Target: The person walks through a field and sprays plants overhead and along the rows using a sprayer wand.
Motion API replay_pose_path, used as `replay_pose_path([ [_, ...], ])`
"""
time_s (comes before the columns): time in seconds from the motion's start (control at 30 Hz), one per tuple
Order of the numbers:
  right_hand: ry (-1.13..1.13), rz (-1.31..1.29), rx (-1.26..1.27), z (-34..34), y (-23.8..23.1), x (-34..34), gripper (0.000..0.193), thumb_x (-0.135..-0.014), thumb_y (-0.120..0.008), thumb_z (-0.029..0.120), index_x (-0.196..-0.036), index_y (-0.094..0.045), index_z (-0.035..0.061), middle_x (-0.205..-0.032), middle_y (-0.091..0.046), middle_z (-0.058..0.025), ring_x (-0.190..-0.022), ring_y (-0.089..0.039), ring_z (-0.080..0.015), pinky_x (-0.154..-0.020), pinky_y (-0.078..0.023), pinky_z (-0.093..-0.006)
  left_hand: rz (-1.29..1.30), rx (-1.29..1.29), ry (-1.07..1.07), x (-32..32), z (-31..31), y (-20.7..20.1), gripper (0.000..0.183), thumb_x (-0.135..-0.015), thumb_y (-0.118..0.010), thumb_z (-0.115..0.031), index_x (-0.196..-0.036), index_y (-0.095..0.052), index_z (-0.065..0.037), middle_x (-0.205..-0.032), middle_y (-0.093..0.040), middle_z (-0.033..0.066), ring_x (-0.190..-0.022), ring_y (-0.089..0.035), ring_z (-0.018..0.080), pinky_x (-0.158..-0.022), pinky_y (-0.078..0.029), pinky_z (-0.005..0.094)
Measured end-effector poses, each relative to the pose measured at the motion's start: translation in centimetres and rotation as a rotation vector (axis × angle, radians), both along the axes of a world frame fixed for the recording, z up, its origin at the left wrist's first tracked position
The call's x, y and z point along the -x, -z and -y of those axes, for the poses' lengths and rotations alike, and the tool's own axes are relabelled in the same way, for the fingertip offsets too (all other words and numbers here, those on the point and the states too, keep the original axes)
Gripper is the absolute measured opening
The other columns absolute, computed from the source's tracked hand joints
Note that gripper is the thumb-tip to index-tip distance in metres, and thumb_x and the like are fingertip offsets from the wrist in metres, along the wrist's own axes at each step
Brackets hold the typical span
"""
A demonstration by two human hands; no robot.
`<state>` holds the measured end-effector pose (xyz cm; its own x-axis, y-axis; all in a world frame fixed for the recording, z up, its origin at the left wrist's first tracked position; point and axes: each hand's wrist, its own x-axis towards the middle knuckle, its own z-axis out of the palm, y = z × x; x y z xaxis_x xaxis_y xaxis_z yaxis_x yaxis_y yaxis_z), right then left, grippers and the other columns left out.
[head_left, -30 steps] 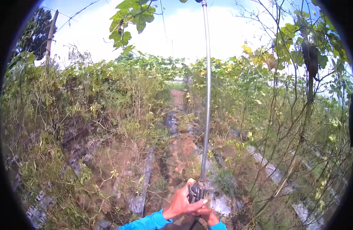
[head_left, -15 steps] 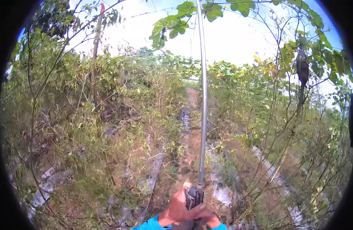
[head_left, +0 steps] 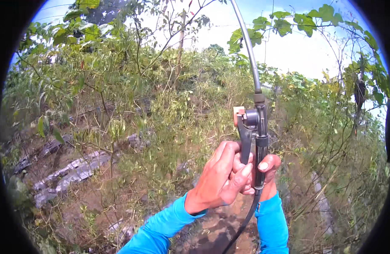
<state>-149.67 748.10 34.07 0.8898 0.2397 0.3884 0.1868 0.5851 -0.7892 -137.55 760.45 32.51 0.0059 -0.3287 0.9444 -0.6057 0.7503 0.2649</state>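
Note:
A spray lance (head_left: 261,148) stands nearly upright in front of me, with a black ribbed grip, a black trigger lever (head_left: 245,142) with an orange part at its top, and a long metal tube (head_left: 248,42) rising out of the picture. My right hand (head_left: 269,171) is closed round the lower grip, its thumb across the front. Curled beside it, my left hand (head_left: 222,178) pinches the lower end of the lever. Some fingers of both hands are hidden behind the grip. From the grip's bottom a black hose (head_left: 245,224) hangs down between my blue-sleeved forearms.
Thin, leafy plants (head_left: 114,131) crowd both sides of a narrow soil path (head_left: 220,228). Grey plastic sheeting (head_left: 83,171) lies on the ground at the left. A wooden stake (head_left: 180,46) stands behind, and broad-leaved vines (head_left: 305,23) hang overhead at the right.
The lance's grip has come up from the lower edge, with both hands and forearms now well in view. The view has turned left, and the tube now leans left.

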Motion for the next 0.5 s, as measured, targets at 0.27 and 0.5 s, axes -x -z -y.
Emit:
replay_pose_path([
  [0.27,-0.133,0.030,-0.047,-8.0,0.6,5.8,0.046,-0.069,-0.062,0.033,-0.088,-0.047,-0.0060,-0.067,-0.048,-0.0133,-0.047,-0.048,-0.0222,-0.037,-0.044,-0.0328,0.055,-0.066,-0.007,5.9,-9.2,-0.1,0.053,-0.099,-0.057,-0.039,-0.122,-0.048,0.008,-0.100,-0.051,0.0236,-0.090,-0.056,0.0417,-0.080,-0.046,0.0495],
  [0.5,0.031,0.057,-0.195,-14.0,5.0,12.0,0.045,-0.069,-0.063,0.035,-0.087,-0.052,-0.0043,-0.068,-0.053,-0.0135,-0.042,-0.046,-0.0220,-0.036,-0.045,-0.0335,0.095,-0.181,0.056,11.0,-14.3,2.9,0.052,-0.099,-0.058,-0.042,-0.114,-0.048,0.006,-0.097,-0.046,0.0205,-0.088,-0.054,0.0389,-0.077,-0.047,0.0486],
])
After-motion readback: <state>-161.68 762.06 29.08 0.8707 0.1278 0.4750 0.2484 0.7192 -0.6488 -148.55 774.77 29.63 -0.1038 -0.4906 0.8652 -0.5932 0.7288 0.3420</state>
